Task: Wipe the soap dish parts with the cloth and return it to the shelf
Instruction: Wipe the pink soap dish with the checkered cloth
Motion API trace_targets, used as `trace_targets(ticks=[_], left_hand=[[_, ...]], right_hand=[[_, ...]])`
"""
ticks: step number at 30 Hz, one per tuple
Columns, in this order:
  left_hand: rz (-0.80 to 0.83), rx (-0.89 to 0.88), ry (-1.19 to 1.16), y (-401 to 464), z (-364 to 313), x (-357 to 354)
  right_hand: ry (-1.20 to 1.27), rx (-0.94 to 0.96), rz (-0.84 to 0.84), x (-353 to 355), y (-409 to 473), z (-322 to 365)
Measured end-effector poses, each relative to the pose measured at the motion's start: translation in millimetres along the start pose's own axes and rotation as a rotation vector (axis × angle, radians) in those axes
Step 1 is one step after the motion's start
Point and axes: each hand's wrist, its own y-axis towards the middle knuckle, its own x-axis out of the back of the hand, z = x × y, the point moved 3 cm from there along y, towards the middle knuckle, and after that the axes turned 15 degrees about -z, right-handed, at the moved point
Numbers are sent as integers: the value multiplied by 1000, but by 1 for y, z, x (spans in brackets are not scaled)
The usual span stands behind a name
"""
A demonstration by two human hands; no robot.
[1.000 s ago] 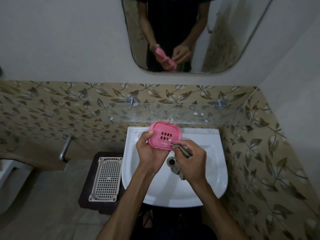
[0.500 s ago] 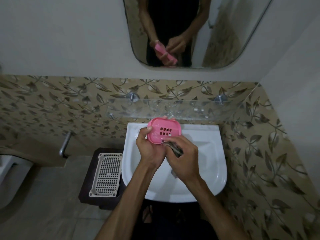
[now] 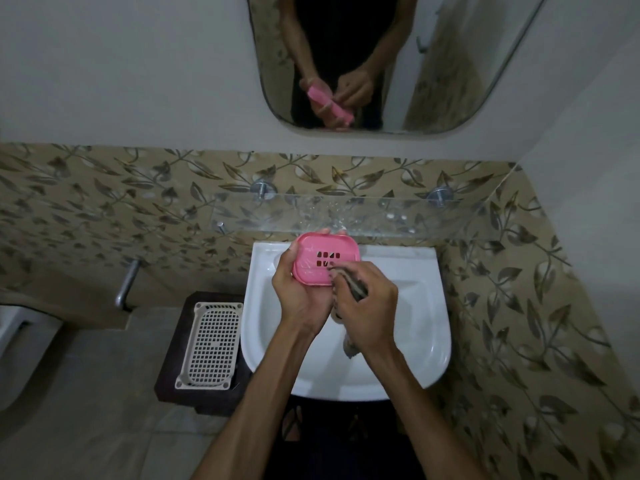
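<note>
Low in the middle of the frame, two arms reach up over the white sink (image 3: 408,327). The right hand (image 3: 367,303) has its grip closed around a bunched grey cloth (image 3: 351,289). A moment ago the cloth was at the lower edge of the dish. Now it has moved up onto the face, next to the little holes. So the wiping is still going on. The left hand (image 3: 299,292) has its grip closed around the pink soap dish (image 3: 320,259), holding it just above the sink. Farther back is the glass shelf (image 3: 398,216), where the dish must go later.
</note>
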Motion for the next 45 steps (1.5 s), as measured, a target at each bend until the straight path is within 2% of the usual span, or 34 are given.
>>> trace_targets(ticks=[2,5,8,12,15,18,21,25,28,32,36,41,45], left_hand=[[-26,-7,1,0,0,2],[-36,-3,45,-1,-2,3],[-66,-27,80,-1,-2,4],[-60,-73,149,-1,-1,2],[-86,-89,145,-2,1,3],[-87,-76,119,-4,0,2],[-105,-52,83,-4,0,4],[-53,-38,69,-6,1,3],[-97,-35,44,-4,5,5],[-110,-25,38,-4,6,9],[-148,-97,46,-5,9,6],[-134,-136,60,-6,17,7],[-42,-110,99,-10,12,-1]], right_hand=[[8,10,15,1,2,1],[-2,178,134,0,1,3],[-47,76,49,6,8,-5],[-3,200,149,-3,-4,5],[-10,7,11,-2,-1,-2],[-6,101,83,-4,-5,5],[-35,-8,7,-3,-1,4],[-15,157,123,-7,-4,16],[-12,-69,-16,-4,-1,10],[35,-80,85,-9,-16,17],[147,-558,-61,-4,-21,-9],[127,-792,-101,2,-15,-27],[421,-1178,-4,2,-9,-38]])
